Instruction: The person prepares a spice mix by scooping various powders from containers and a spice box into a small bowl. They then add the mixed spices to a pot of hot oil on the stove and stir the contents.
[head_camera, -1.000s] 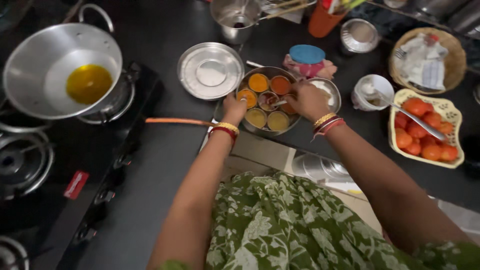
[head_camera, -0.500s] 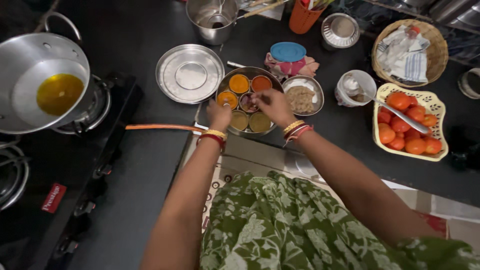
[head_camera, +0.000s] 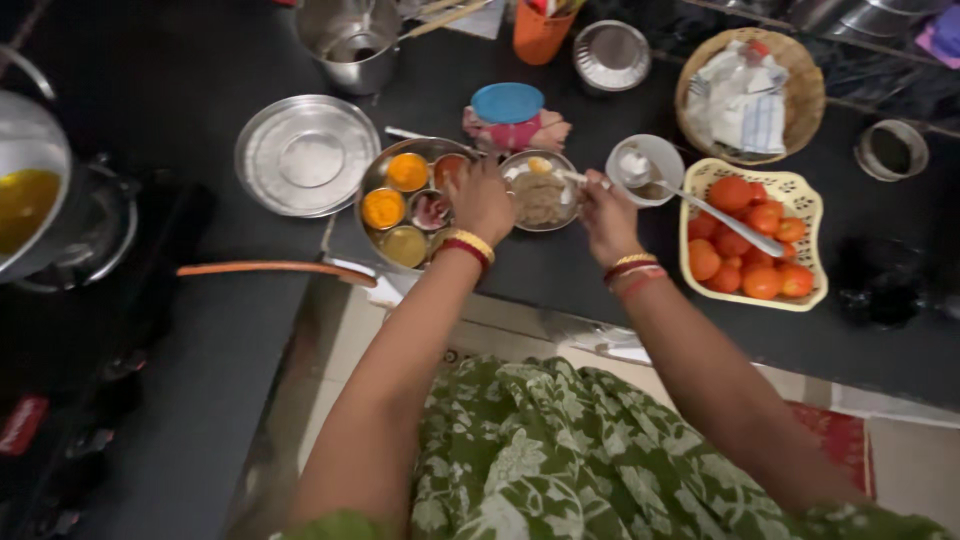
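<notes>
The spice box (head_camera: 405, 205), a round steel tin of small cups holding orange, yellow and reddish powders, sits on the dark counter (head_camera: 200, 370) near its front edge, with its flat lid (head_camera: 308, 155) just to the left. Touching the box on the right is a small steel bowl (head_camera: 541, 195) of brownish ground spice.

The left hand (head_camera: 484, 200) rests curled over the box's right rim, fingers bent down onto it, steadying rather than lifting. The right hand (head_camera: 607, 212) is pinched shut on a small spoon (head_camera: 560, 172), whose tip lies over the bowl.

The risks, as I judge them: a loaded spoon carried across the counter could shed powder, and a nudge of the left wrist could tip a cup or push the box toward the edge. The long orange handle (head_camera: 270, 268) lies just beside the left forearm and could be knocked. A basket of tomatoes (head_camera: 755, 235) stands near the right wrist.

Both forearms reach forward, wrists bangled, elbows low.
</notes>
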